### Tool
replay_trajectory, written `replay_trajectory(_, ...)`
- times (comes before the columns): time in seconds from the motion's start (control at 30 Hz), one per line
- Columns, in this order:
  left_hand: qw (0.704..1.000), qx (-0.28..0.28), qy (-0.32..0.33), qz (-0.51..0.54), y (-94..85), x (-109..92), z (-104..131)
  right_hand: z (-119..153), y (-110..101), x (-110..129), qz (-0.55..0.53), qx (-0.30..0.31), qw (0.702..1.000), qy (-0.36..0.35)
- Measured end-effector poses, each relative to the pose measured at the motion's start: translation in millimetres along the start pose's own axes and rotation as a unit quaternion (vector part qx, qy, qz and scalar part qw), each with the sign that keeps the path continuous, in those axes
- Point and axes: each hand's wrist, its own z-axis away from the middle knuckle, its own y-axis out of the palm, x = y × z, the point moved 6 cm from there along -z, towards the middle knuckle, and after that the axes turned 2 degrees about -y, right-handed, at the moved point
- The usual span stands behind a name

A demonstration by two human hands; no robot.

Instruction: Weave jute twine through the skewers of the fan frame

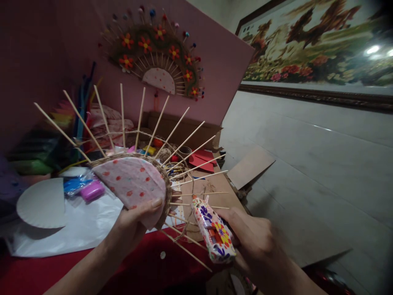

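My left hand [136, 219] grips the lower right part of a half-round craft piece [130, 182], thumb on its white fabric with red spots. Brown twine rims its curved edge, and thin wooden sticks [122, 114] fan outward from it. A loose twine strand [181, 159] runs across the sticks as an outer arc. In my right hand [253, 233] is a glue gun [213, 231] covered in a colourful flower pattern. Its nozzle is close to the twine among the right-hand sticks; whether it touches cannot be made out. The fingers behind the craft piece are mostly hidden.
A finished-looking flowered fan [158, 61] hangs on a pink board [221, 61]. On the table are a half paper plate [41, 205], pink clay packet [92, 190], white plastic sheet [101, 217], red paper [202, 159] and twine ball [165, 155]. A framed picture [319, 45] hangs right.
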Motion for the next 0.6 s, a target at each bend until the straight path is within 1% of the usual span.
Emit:
replay_trajectory(0.17, 1.000, 0.000, 0.008, 0.002, 0.6, -1.1, 0.1, 3.4, -1.0, -1.5, 0.000, -0.005, 1.000, -0.001)
replay_trajectory(0.4, 1.000, -0.005, -0.006, 0.002, 4.0, -2.9, 1.2, 3.9, 1.1, -1.8, 0.015, -0.003, 1.000, 0.001)
replay_trajectory(0.47, 1.000, -0.017, -0.006, 0.007, 2.4, -2.9, 1.3, 4.1, 1.7, -1.9, 0.021, -0.003, 1.000, 0.003)
replay_trajectory(0.57, 0.998, -0.056, -0.009, 0.006, -2.1, -2.3, 1.7, 5.3, 2.7, -2.2, 0.037, -0.003, 0.999, 0.002)
replay_trajectory(0.6, 0.998, -0.058, -0.008, 0.004, -2.1, -2.5, 1.9, 5.7, 2.9, -2.3, 0.042, -0.003, 0.999, 0.001)
